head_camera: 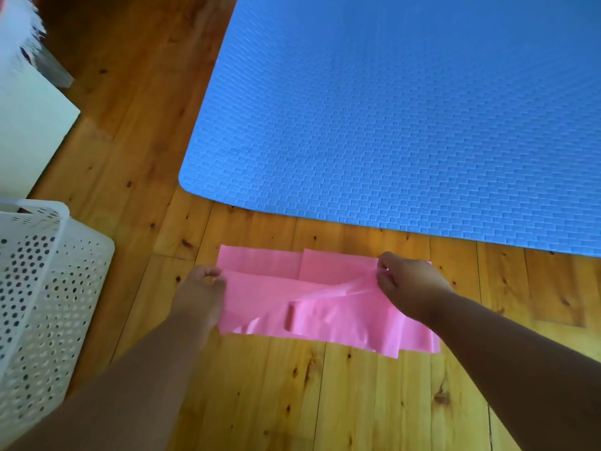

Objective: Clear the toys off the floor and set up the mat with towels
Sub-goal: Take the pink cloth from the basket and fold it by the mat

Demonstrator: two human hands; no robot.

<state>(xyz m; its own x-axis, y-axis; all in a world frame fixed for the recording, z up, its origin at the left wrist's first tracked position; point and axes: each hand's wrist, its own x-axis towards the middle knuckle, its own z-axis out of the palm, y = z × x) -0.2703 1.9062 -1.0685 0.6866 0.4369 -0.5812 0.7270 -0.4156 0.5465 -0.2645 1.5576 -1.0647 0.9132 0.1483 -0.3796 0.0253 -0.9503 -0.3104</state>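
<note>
Forearms fill the bottom of frame, both reaching down to the wooden floor (325, 402). Left hand (201, 294) grip: fingers curled, pinching the left edge of the pink towel (325, 317). Right hand (406, 284) grip: fingers curled, pinching a layer at the towel's far right and lifting it, so the cloth pulls up in a ridge between the two hands. Towel is thin, folded in several layers, lying on bare floor just short of the mat, not touching it. White perforated basket (42, 281) sits at left, contents not visible. Beyond the towel, blue mat (406, 125) is laid flat with nothing on the part in view. White box or cabinet (29, 131) at far left.

Status, my read: no toys visible on the floor, so clearing looks done. Mat is down. Towel still off the mat; placing it remains.
</note>
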